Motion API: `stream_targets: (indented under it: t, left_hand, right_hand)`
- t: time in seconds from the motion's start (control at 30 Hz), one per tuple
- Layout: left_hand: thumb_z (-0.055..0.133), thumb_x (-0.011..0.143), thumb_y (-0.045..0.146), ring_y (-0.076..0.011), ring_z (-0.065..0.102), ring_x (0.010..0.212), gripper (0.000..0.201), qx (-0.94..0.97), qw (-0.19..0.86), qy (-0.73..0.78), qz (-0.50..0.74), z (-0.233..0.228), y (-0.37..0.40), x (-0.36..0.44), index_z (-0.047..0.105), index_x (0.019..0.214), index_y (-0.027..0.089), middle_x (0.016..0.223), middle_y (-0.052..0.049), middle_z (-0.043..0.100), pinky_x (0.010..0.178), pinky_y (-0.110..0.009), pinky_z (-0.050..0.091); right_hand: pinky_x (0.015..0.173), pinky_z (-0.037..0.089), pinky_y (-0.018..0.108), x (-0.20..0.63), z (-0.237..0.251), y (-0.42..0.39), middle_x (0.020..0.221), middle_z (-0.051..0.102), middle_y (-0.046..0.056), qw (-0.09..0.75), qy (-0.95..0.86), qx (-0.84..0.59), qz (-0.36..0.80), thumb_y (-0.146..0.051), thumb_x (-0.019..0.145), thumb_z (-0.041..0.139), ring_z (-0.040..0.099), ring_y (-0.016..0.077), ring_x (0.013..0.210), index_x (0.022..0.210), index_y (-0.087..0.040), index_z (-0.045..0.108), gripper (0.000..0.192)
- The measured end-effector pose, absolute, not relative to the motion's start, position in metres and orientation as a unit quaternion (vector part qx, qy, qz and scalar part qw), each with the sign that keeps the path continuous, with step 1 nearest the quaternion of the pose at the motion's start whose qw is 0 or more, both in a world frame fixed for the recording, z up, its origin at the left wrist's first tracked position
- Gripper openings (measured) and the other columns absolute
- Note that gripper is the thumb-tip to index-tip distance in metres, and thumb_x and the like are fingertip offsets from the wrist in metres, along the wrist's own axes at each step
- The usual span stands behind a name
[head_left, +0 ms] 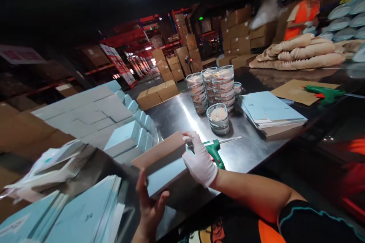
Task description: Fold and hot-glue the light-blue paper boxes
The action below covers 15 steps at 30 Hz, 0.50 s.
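A small cardboard box [168, 174], pale blue and brown, stands tilted between my hands at the table's near edge, one brown flap [159, 150] raised. My bare left hand [151, 209] grips its left end, thumb and fingers on either side. On the right end, my white-gloved right hand [199, 161] pinches the corner with bent fingers. Just behind that glove lies a green glue gun [216, 152] on the table. Part of the box's near side is in shadow.
Clear-rimmed containers [224, 87] stand stacked on the metal table [245, 152], near flat blue cartons [270, 110]. Finished boxes [122, 136] are piled at left, above more flat cartons [85, 212]. Another green glue gun [325, 93] lies at right. A person in an orange vest [303, 19] stands beyond.
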<state>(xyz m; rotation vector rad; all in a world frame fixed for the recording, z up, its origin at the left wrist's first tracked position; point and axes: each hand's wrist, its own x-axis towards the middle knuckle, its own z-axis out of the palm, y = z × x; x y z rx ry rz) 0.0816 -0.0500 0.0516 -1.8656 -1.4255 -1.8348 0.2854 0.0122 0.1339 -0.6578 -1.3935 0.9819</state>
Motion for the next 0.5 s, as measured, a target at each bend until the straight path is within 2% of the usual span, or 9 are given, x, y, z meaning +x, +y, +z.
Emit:
stream_targets:
  t: [0.1, 0.17, 0.2, 0.27, 0.3, 0.37, 0.43, 0.5]
  left_hand:
    - [0.078, 0.085, 0.071, -0.0284, 0.074, 0.103, 0.058, -0.643, 0.068, -0.483, -0.59, 0.062, -0.051, 0.082, 0.072, 0.118, 0.024, 0.111, -0.006, 0.075, 0.102, -0.044, 0.059]
    - [0.081, 0.081, 0.072, -0.0281, 0.073, 0.1, 0.059, -0.608, 0.024, -0.509, -0.609, 0.075, -0.051, 0.081, 0.073, 0.113, 0.022, 0.107, -0.006, 0.075, 0.096, -0.041, 0.06]
    - [0.082, 0.08, 0.073, -0.0279, 0.073, 0.1, 0.062, -0.582, -0.004, -0.523, -0.623, 0.082, -0.05, 0.079, 0.073, 0.114, 0.022, 0.106, -0.007, 0.075, 0.093, -0.04, 0.06]
    - [0.081, 0.078, 0.076, -0.0259, 0.072, 0.094, 0.068, -0.536, -0.065, -0.532, -0.652, 0.093, -0.045, 0.077, 0.072, 0.116, 0.02, 0.103, -0.007, 0.074, 0.085, -0.035, 0.059]
    - [0.08, 0.078, 0.077, -0.0241, 0.071, 0.089, 0.07, -0.517, -0.097, -0.529, -0.666, 0.096, -0.042, 0.076, 0.071, 0.116, 0.02, 0.099, -0.006, 0.073, 0.08, -0.033, 0.058]
    - [0.078, 0.078, 0.08, -0.0205, 0.067, 0.08, 0.072, -0.486, -0.156, -0.517, -0.687, 0.099, -0.035, 0.075, 0.07, 0.115, 0.019, 0.091, -0.004, 0.071, 0.072, -0.029, 0.054]
    - [0.078, 0.078, 0.079, -0.0179, 0.063, 0.074, 0.07, -0.463, -0.202, -0.499, -0.704, 0.101, -0.03, 0.077, 0.069, 0.114, 0.019, 0.085, -0.002, 0.068, 0.068, -0.026, 0.051]
    - [0.082, 0.075, 0.077, -0.0163, 0.06, 0.07, 0.069, -0.447, -0.235, -0.484, -0.715, 0.103, -0.027, 0.081, 0.069, 0.112, 0.02, 0.081, 0.0, 0.066, 0.066, -0.025, 0.049]
  right_hand:
    - [0.099, 0.058, 0.04, 0.306, 0.132, 0.025, 0.127, 0.073, 0.011, 0.582, -0.646, -0.298, 0.394, -0.03, 0.098, 0.052, 0.07, 0.0235, 0.108, 0.142, -0.018, 0.056, 0.046]
    - [0.106, 0.054, 0.042, 0.33, 0.125, 0.041, 0.131, 0.072, 0.014, 0.522, -0.693, -0.363, 0.341, -0.037, 0.101, 0.052, 0.069, 0.0269, 0.119, 0.139, -0.017, 0.063, 0.044]
    - [0.108, 0.053, 0.042, 0.342, 0.119, 0.05, 0.132, 0.071, 0.016, 0.474, -0.707, -0.427, 0.306, -0.038, 0.101, 0.055, 0.068, 0.0285, 0.122, 0.136, -0.016, 0.066, 0.043]
    - [0.102, 0.053, 0.045, 0.364, 0.103, 0.066, 0.129, 0.072, 0.022, 0.315, -0.719, -0.569, 0.244, -0.039, 0.101, 0.058, 0.071, 0.0335, 0.116, 0.129, -0.012, 0.071, 0.041]
    - [0.097, 0.054, 0.045, 0.372, 0.094, 0.073, 0.122, 0.075, 0.024, 0.226, -0.721, -0.607, 0.246, -0.039, 0.1, 0.059, 0.073, 0.0351, 0.111, 0.12, -0.01, 0.075, 0.039]
    - [0.09, 0.054, 0.044, 0.382, 0.078, 0.081, 0.11, 0.078, 0.025, 0.145, -0.733, -0.612, 0.259, -0.035, 0.094, 0.068, 0.076, 0.037, 0.102, 0.105, -0.01, 0.08, 0.03]
    - [0.088, 0.054, 0.041, 0.383, 0.066, 0.083, 0.106, 0.08, 0.023, 0.121, -0.75, -0.591, 0.272, -0.028, 0.087, 0.075, 0.076, 0.036, 0.101, 0.099, -0.012, 0.082, 0.022]
    - [0.088, 0.052, 0.038, 0.379, 0.061, 0.084, 0.111, 0.081, 0.021, 0.121, -0.762, -0.575, 0.271, -0.024, 0.084, 0.075, 0.076, 0.033, 0.105, 0.103, -0.015, 0.083, 0.022]
